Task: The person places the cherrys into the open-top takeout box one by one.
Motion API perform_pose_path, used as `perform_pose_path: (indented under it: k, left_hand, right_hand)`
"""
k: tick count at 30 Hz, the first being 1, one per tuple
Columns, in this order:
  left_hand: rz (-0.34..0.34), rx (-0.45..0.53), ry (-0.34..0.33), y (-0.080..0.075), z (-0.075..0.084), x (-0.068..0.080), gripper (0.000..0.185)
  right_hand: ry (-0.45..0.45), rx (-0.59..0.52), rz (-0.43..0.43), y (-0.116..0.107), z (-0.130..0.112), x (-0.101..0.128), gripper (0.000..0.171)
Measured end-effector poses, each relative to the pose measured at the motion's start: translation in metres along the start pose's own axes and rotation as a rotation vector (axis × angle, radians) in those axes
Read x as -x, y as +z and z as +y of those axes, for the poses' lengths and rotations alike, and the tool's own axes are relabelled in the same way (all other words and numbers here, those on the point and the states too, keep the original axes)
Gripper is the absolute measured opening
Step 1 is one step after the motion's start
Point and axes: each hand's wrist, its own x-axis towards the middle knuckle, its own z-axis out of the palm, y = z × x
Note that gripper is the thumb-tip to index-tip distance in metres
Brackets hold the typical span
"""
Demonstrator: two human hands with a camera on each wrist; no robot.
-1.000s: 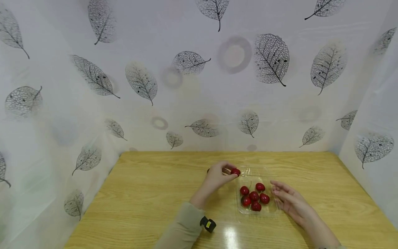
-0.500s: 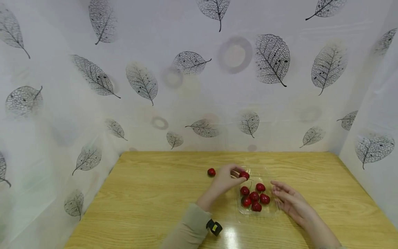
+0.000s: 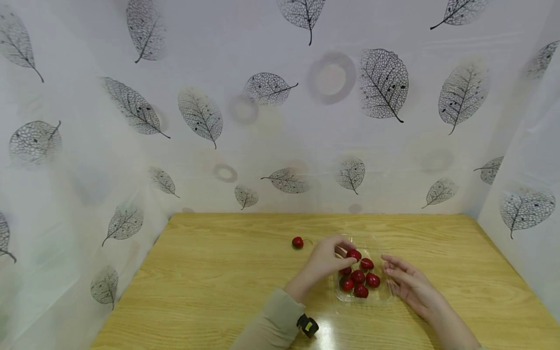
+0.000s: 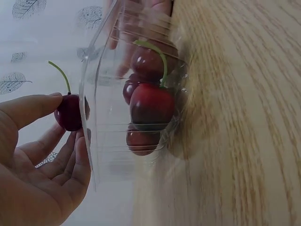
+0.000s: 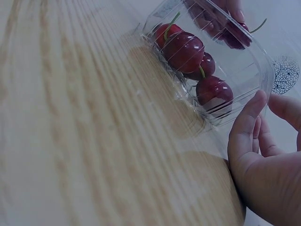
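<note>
My left hand [image 3: 329, 260] pinches a dark red cherry [image 4: 69, 113] between thumb and fingers, its green stem sticking up. This cherry is at the opening of a clear plastic box [image 3: 375, 297], just above the fruit inside. Several red cherries [image 3: 358, 276] lie in the box, some with green stems. At the box's right side is my right hand [image 3: 413, 287], its fingers relaxed and its thumb tip touching the wall near the rim in the right wrist view. Left of the box, another cherry [image 3: 297, 242] with a stem lies on the table.
The box stands on a light wood table [image 3: 218, 272]. Behind the table and at both sides hangs a pale curtain [image 3: 280, 131] printed with dark leaves. A black band [image 3: 308, 325] with a yellow mark is at the left sleeve.
My left hand has moved right and toward me with its cherry, from the box's far left corner to over the fruit. The loose cherry behind it has come into view. My right hand stays put.
</note>
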Motion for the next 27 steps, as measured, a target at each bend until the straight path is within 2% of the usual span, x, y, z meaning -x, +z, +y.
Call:
perform_pose_path:
  k: [7, 12, 20, 27]
  left_hand:
    - [-0.024, -0.024, 0.014, 0.004, 0.001, 0.002, 0.025]
    - [-0.039, -0.093, 0.002, 0.008, 0.001, 0.002, 0.023]
    - [-0.032, -0.223, 0.028, 0.011, 0.002, 0.006, 0.023]
    - [-0.021, -0.269, 0.026, 0.013, 0.001, 0.008, 0.025]
  right_hand:
    - [0.001, 0.021, 0.015, 0.000, 0.000, 0.000, 0.047]
    - [0.017, 0.032, 0.030, 0.001, 0.000, 0.000, 0.046]
    - [0.020, 0.027, 0.014, 0.001, -0.001, 0.000, 0.046]
    - [0.032, 0.046, 0.035, 0.002, -0.001, 0.001, 0.045]
